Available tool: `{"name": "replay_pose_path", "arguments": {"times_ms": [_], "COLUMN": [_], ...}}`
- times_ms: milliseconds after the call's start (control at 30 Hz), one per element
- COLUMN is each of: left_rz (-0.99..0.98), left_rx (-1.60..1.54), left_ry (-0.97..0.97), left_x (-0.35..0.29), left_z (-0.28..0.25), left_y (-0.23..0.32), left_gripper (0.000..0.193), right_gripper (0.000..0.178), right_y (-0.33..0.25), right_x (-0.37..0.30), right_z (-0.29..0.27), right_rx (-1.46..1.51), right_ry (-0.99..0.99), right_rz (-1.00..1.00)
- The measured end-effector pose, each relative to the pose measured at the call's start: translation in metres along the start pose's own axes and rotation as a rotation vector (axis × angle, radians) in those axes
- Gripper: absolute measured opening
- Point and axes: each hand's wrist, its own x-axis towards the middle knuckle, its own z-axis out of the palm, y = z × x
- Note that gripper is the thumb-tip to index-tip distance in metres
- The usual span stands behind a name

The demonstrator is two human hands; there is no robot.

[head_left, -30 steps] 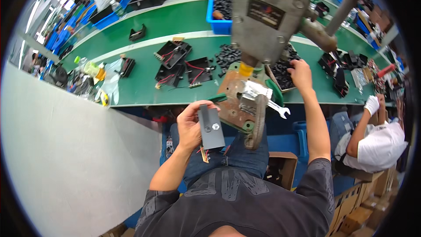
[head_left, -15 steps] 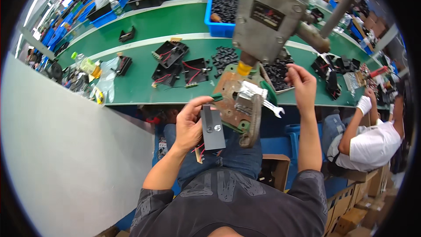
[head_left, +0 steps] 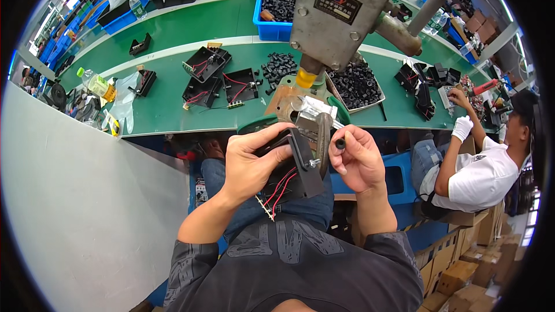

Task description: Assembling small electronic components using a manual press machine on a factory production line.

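My left hand (head_left: 243, 164) grips a black plastic housing (head_left: 308, 182), thumb inside its open side. Two red wires run out of it to a small circuit board strip (head_left: 266, 209) hanging over my lap. A short metal shaft (head_left: 314, 163) sticks out of the housing's right face. Just right of that shaft, apart from it, my right hand (head_left: 365, 164) pinches a small black knob (head_left: 340, 144) between thumb and fingers. Beyond both hands stands the press fixture (head_left: 283, 101), with a wrench (head_left: 312, 107) and a curved metal handle (head_left: 323, 138) on it.
A grey press head (head_left: 332, 17) with a yellow tip (head_left: 305, 78) hangs over the fixture. Loose black knobs fill a tray (head_left: 378, 99) and a blue bin (head_left: 257, 20). More wired housings (head_left: 207, 65) lie on the green bench (head_left: 173, 118). A co-worker (head_left: 483, 176) sits at right.
My right hand has come down from beside the knob tray to the housing, now holding a knob. The housing has been turned, bringing its open side and wires into view.
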Motion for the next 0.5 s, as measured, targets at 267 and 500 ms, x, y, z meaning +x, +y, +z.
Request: {"name": "replay_pose_path", "arguments": {"times_ms": [267,500], "left_rz": [0.077,0.141], "left_rx": [0.168,0.248], "left_ry": [0.064,0.086], "left_x": [-0.002,0.0], "left_z": [0.004,0.004], "left_y": [0.011,0.009], "left_gripper": [0.034,0.034], "right_gripper": [0.021,0.022], "right_y": [0.016,0.017], "right_x": [-0.005,-0.007], "right_z": [0.003,0.008], "right_rx": [-0.119,-0.264], "right_ry": [-0.007,-0.014], "right_rz": [-0.047,-0.134]}}
